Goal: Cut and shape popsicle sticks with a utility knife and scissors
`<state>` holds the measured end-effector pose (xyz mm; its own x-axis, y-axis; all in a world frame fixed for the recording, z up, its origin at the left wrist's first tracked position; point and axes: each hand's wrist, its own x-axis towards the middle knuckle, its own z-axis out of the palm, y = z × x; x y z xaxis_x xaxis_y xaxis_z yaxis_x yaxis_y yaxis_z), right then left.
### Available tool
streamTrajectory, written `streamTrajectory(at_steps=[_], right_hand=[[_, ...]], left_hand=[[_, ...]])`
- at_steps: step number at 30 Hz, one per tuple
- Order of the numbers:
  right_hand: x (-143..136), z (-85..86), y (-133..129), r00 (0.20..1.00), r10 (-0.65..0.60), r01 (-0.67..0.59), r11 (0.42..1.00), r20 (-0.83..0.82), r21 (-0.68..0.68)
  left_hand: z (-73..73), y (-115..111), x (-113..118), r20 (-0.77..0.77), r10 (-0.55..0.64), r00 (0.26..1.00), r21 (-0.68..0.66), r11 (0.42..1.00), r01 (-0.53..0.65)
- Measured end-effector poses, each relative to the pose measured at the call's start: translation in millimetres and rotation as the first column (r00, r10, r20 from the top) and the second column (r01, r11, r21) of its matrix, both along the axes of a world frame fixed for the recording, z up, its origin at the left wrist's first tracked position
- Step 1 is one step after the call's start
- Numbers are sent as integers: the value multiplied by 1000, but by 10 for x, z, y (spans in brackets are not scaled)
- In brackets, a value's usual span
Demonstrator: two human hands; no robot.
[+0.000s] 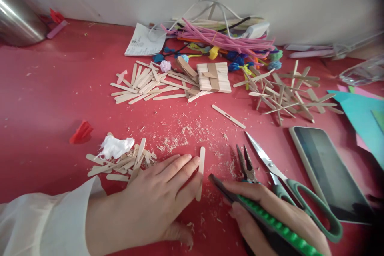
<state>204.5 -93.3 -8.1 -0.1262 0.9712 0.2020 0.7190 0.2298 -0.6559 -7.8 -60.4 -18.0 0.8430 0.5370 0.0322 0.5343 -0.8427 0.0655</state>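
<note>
My left hand (163,194) lies palm down on the red table, its fingers stretched out and its fingertips against a wooden craft stick (202,164) that stands nearly upright in view. To its right, my right hand (270,212) is wrapped round a green and black tool (264,216) whose dark tip points at the stick without touching it. Wood shavings (186,132) are scattered beyond my hands. Another stick (228,116), with a slot in its middle, lies farther back. Pliers (247,164) and green-handled scissors (288,184) rest beside my right hand.
A phone (327,172) lies at the right near coloured paper (363,116). Piles of sticks (144,82) and a bundle (213,77) are farther back, before pink pipe cleaners (222,38). White plastic (115,147) tops another pile at left. A metal cylinder (19,16) stands back left.
</note>
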Motion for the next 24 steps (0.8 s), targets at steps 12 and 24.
streamTrajectory(at_steps=[12, 24], right_hand=[[42, 15, 23, 1000, -5, 5, 1000, -5, -15], [25, 2, 12, 999, 47, -47, 999, 27, 16]], left_hand=[[39, 28, -15, 60, -61, 996, 44, 997, 58], [5, -80, -3, 48, -24, 999, 85, 996, 20]])
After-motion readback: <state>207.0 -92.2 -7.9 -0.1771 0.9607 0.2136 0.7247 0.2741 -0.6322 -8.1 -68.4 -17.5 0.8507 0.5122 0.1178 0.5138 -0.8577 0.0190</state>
